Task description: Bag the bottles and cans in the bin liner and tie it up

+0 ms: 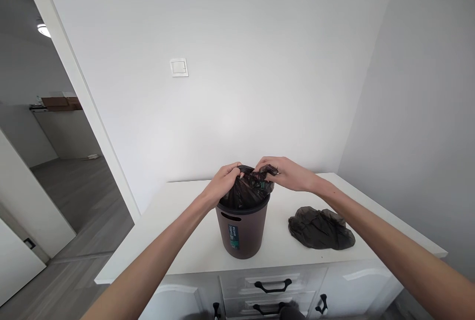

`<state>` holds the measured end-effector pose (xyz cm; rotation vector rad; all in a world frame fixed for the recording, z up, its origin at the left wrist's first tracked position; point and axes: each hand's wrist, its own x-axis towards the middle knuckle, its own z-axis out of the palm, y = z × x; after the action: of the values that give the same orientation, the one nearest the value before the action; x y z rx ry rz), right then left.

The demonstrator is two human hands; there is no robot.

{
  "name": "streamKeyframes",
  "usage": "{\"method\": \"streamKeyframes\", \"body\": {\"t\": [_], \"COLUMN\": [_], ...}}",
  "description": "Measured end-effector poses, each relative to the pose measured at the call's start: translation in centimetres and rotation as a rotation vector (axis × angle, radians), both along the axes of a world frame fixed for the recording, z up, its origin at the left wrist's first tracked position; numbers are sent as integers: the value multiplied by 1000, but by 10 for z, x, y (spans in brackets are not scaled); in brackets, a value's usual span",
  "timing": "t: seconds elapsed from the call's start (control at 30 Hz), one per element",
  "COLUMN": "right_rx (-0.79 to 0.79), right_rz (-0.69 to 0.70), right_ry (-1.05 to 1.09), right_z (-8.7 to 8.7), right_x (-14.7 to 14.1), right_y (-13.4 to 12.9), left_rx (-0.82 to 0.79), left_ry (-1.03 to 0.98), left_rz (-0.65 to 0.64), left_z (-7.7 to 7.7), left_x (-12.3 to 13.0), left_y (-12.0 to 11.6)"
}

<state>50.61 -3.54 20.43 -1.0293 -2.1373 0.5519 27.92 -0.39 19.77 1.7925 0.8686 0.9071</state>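
A brown trash can [243, 233] with a dark rim, a handle slot and a label stands upright on the white cabinet top. Bunched inside its mouth and rising above the rim is a black garbage bag [247, 194]. My left hand [224, 184] is closed on the bag's gathered edge at the left. On the right side my right hand [280, 172] pinches another part of the same bag, with thin plastic showing between thumb and fingers. What lies deeper in the can is hidden by the bag.
A second crumpled black bag [321, 228] lies on the cabinet top [185, 246], right of the can. Black handles [272, 286] stick out from the cabinet front. Behind is a wall with a light switch [179, 67]; a doorway opens at the left.
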Motion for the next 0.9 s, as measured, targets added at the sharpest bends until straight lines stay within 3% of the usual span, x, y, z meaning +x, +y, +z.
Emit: {"method": "streamKeyframes", "body": {"t": [0.13,0.23,0.43,0.53,0.7,0.8,0.9], "right_rx": [97,269,513,564,666,652,600], "right_rz": [-67,-159,-377,-405,-390,-401,-375], "right_ry": [-48,-64,19,59,92,98,145], "right_z": [-9,-13,-26,-29,-30,-31,-33], "right_x": [-7,-16,-38,-51,-64,-67,-69], "right_y": [0,0,6,7,4,3,5], "left_rx": [98,102,256,186,-63,-200,-297], "left_ry": [-6,5,109,60,-154,-268,-405], "left_rz": [106,67,-13,-64,-27,-79,-13], "left_z": [1,1,8,12,17,18,13], "left_x": [2,0,-4,-6,-12,-10,-3], "left_y": [-5,-8,-28,-35,-23,-18,-19]}}
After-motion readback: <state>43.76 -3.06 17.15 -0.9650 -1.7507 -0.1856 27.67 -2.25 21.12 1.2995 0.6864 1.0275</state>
